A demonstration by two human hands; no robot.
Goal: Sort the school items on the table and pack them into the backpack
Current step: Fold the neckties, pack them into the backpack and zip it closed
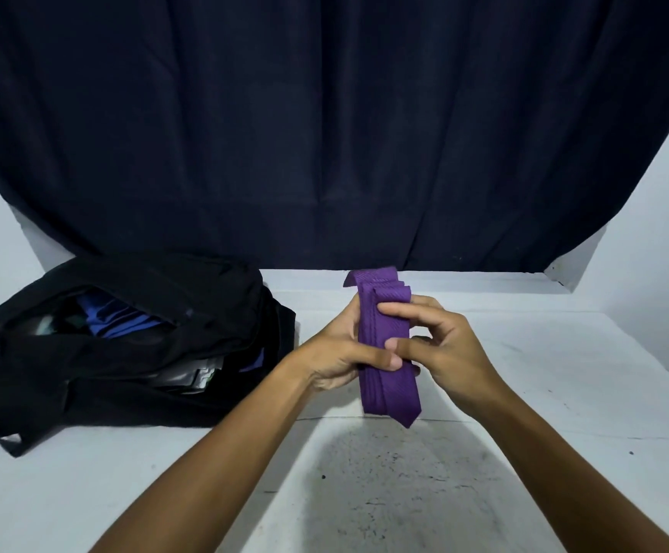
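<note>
Lying left on the white table, the black fabric backpack gapes open before a dark curtain. Left hand and right hand both pinch the folded purple woven necktie held upright between them, well right of the backpack.

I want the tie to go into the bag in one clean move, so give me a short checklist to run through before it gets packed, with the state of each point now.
1. Tie folded into a compact bundle: ok, several layers stacked lengthwise.
2. Both hands on it: ok, the left hand grips one side and the right hand pinches the other.
3. Loose end under control: not ok, the pointed tip hangs free below the hands.
4. Backpack open: ok, its mouth gapes toward the person, blue cloth showing inside.
5. Room left inside: cannot tell, the inside is dark.
6. Path to the backpack: ok, only bare table lies between.
</note>
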